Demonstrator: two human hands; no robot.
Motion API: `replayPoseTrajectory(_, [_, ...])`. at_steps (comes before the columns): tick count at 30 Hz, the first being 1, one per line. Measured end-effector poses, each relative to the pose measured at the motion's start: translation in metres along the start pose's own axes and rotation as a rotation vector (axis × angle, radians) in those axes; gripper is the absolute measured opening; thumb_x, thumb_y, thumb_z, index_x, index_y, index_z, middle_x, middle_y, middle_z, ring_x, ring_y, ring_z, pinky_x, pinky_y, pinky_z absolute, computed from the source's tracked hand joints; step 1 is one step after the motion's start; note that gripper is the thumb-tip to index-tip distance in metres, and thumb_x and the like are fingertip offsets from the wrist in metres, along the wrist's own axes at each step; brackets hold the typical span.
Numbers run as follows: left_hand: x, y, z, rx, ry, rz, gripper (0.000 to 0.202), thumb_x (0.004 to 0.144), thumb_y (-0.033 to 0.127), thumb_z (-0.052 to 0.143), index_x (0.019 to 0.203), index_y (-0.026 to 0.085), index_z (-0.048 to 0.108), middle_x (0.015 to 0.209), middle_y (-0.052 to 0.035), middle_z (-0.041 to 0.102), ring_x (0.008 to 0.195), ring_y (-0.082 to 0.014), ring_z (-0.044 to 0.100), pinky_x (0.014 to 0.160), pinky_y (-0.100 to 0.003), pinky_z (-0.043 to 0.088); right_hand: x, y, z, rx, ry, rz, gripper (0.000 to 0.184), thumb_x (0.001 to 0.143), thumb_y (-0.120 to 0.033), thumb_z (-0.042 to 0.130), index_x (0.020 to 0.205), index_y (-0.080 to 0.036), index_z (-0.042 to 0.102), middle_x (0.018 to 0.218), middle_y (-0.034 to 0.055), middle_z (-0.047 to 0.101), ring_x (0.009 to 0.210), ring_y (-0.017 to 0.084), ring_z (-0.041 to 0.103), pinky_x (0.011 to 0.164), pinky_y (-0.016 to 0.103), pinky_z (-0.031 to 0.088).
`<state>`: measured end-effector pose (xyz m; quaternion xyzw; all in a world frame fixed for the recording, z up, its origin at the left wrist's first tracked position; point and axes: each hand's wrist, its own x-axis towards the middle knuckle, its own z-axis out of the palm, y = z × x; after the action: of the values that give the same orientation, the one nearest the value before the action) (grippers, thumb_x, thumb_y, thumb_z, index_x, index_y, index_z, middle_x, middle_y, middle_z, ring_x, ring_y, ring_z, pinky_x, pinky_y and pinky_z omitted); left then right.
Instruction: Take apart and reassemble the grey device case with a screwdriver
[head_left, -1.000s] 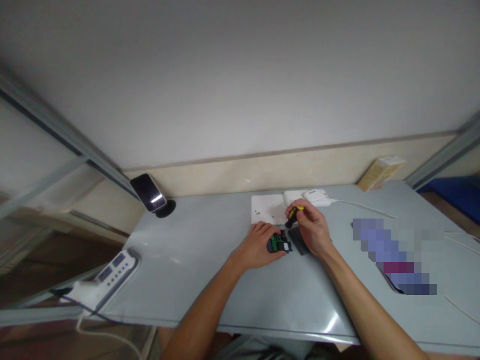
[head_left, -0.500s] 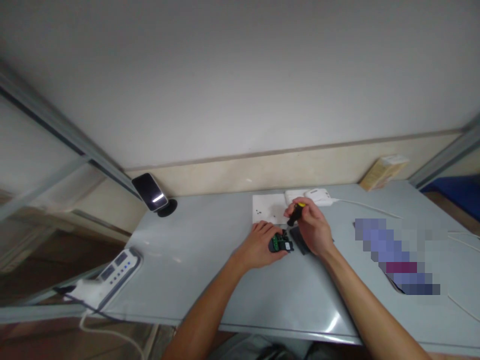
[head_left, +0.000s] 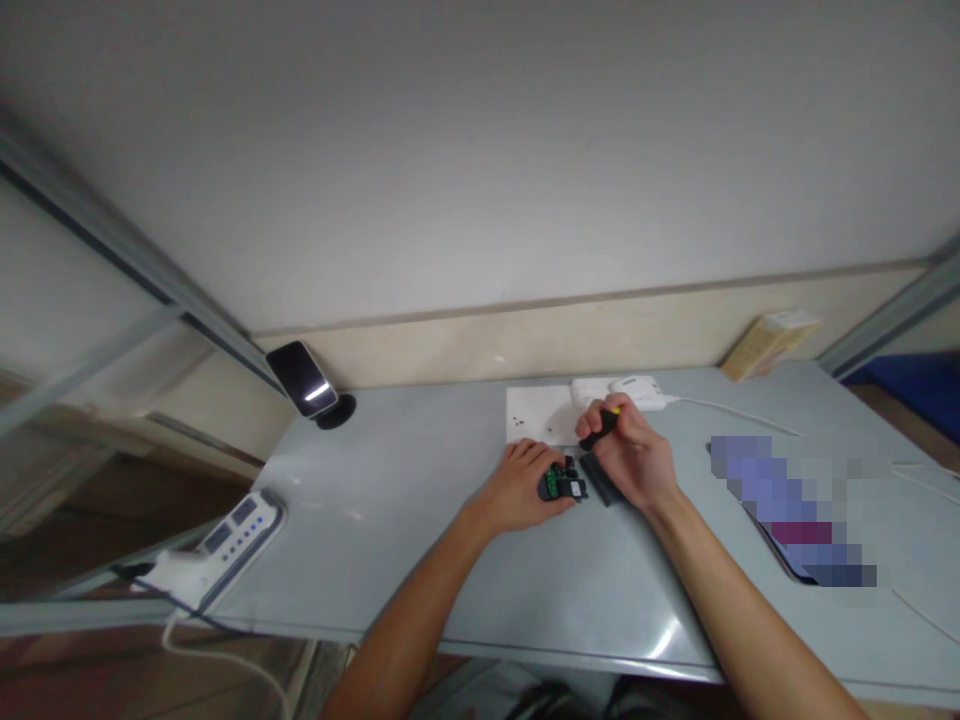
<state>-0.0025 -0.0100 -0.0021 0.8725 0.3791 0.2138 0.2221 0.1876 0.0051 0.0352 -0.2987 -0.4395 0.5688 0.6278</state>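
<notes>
My left hand [head_left: 523,488] is closed around a small black device with a green circuit board [head_left: 564,482], its fingers along the far side and the thumb on the near edge. In my right hand [head_left: 643,462] is a screwdriver [head_left: 600,430] with a black and yellow handle, gripped in bent fingers and tilted just above and right of the board. Its tip is too small to make out. A flat dark piece, like a cover [head_left: 598,480], lies between the device and my right hand. Behind them, several tiny dark screws [head_left: 518,421] lie on a white sheet [head_left: 536,400].
White adapters [head_left: 634,388] with a cable sit behind my right hand. A yellowish box [head_left: 769,345] stands at the back right, and a blurred-out phone-like object [head_left: 787,530] lies at right. At left are a phone on a stand [head_left: 302,380] and a white power strip [head_left: 238,540].
My right hand has shifted slightly right, and the screwdriver has tipped over to a flatter slant. My left hand keeps its hold on the device, almost unmoved.
</notes>
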Motion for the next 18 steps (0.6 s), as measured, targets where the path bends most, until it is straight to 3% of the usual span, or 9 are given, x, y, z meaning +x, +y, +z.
replayPoseTrajectory(3, [0.0001, 0.0014, -0.0012, 0.004, 0.003, -0.006, 0.037, 0.081, 0.04, 0.077, 0.109, 0.023, 0.06, 0.111, -0.0044, 0.066, 0.111, -0.0262, 0.055, 0.102, -0.042, 0.042, -0.001, 0.0014, 0.0037, 0.08, 0.015, 0.028, 0.03, 0.09, -0.056, 0.055, 0.083, -0.028, 0.049, 0.066, -0.0006, 0.04, 0.06, 0.019, 0.043, 0.059, 0.035, 0.04])
replayPoseTrajectory(7, [-0.0001, 0.002, -0.002, -0.002, 0.007, 0.0, 0.036, 0.081, 0.039, 0.078, 0.107, 0.023, 0.059, 0.111, -0.0042, 0.066, 0.111, -0.0258, 0.055, 0.103, -0.041, 0.041, -0.0037, 0.0022, 0.0089, 0.112, 0.015, 0.037, 0.026, 0.091, -0.056, 0.056, 0.099, -0.032, 0.051, 0.064, -0.0031, 0.037, 0.055, 0.018, 0.038, 0.056, 0.032, 0.037])
replayPoseTrajectory(13, [0.0001, 0.0021, -0.0013, 0.019, -0.002, -0.008, 0.029, 0.081, 0.039, 0.077, 0.095, 0.023, 0.057, 0.103, -0.0043, 0.066, 0.107, -0.0254, 0.056, 0.099, -0.04, 0.043, 0.0001, -0.0008, 0.0019, 0.103, 0.016, 0.048, 0.029, 0.087, -0.053, 0.064, 0.082, -0.026, 0.053, 0.084, 0.0034, 0.054, 0.072, 0.021, 0.054, 0.068, 0.038, 0.048])
replayPoseTrajectory(15, [0.0004, 0.0019, -0.0006, 0.021, 0.001, -0.002, 0.03, 0.081, 0.039, 0.078, 0.093, 0.023, 0.055, 0.101, -0.0041, 0.066, 0.106, -0.0251, 0.056, 0.098, -0.039, 0.042, 0.0018, -0.0004, 0.0009, 0.103, 0.032, 0.059, 0.032, 0.088, -0.055, 0.063, 0.079, -0.026, 0.053, 0.078, 0.003, 0.051, 0.07, 0.02, 0.054, 0.066, 0.038, 0.048])
replayPoseTrajectory(18, [0.0004, 0.0002, 0.001, 0.026, 0.007, 0.0, 0.031, 0.08, 0.039, 0.078, 0.091, 0.023, 0.054, 0.101, -0.0039, 0.066, 0.105, -0.0249, 0.056, 0.097, -0.039, 0.043, 0.0014, 0.0, 0.0065, 0.159, 0.084, 0.099, 0.029, 0.091, -0.055, 0.06, 0.086, -0.028, 0.053, 0.063, -0.003, 0.038, 0.056, 0.016, 0.042, 0.055, 0.03, 0.042])
